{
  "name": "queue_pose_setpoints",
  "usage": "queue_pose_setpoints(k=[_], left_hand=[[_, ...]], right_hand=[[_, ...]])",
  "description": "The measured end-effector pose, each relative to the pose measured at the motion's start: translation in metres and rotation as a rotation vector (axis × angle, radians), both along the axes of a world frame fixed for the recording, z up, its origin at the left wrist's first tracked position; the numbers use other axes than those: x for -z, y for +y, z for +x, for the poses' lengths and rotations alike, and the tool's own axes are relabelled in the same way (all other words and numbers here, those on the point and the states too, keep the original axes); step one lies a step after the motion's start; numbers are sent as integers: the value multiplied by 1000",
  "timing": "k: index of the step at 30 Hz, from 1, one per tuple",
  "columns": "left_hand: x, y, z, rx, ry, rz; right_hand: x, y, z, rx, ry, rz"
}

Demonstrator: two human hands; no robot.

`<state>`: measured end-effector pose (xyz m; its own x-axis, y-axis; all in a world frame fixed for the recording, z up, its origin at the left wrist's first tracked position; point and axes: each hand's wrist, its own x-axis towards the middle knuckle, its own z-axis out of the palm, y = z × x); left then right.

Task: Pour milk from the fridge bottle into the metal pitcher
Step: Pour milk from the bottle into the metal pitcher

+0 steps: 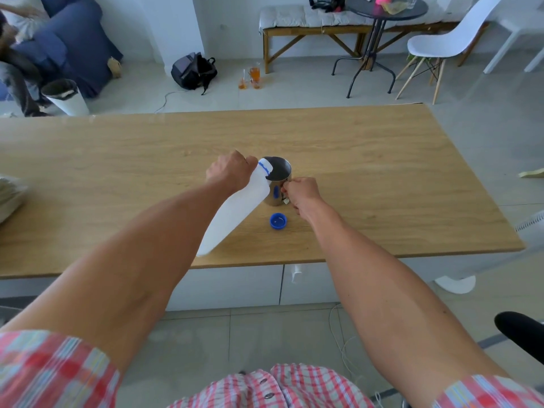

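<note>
A white plastic milk bottle [235,207] with a blue ring at its neck is tilted steeply, its open mouth resting over the rim of the metal pitcher [278,179]. My left hand [229,172] grips the bottle near its neck. My right hand [301,194] is closed on the pitcher's handle on its right side. The pitcher stands upright on the wooden table [382,187]. The blue bottle cap [278,221] lies upside down on the table just in front of the pitcher. Milk flow is not visible.
A crumpled pale bag [8,195] lies at the table's left edge. Beyond the table are a white bin [66,97], a backpack [194,70], glass vessels with orange liquid [251,78], a round black table [379,13] and a white chair [447,42].
</note>
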<state>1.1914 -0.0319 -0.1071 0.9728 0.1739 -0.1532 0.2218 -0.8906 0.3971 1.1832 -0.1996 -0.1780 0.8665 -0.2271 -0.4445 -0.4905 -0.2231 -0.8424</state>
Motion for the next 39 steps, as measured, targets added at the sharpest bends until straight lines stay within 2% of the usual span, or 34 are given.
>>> queue_pose_setpoints(k=[18,39], left_hand=[[-13,-5,16,83,27,169],[-16,-7,23,144,21,242]], right_hand=[[4,2,3,-6,11,-18],[4,1,5,-29,4,-18]])
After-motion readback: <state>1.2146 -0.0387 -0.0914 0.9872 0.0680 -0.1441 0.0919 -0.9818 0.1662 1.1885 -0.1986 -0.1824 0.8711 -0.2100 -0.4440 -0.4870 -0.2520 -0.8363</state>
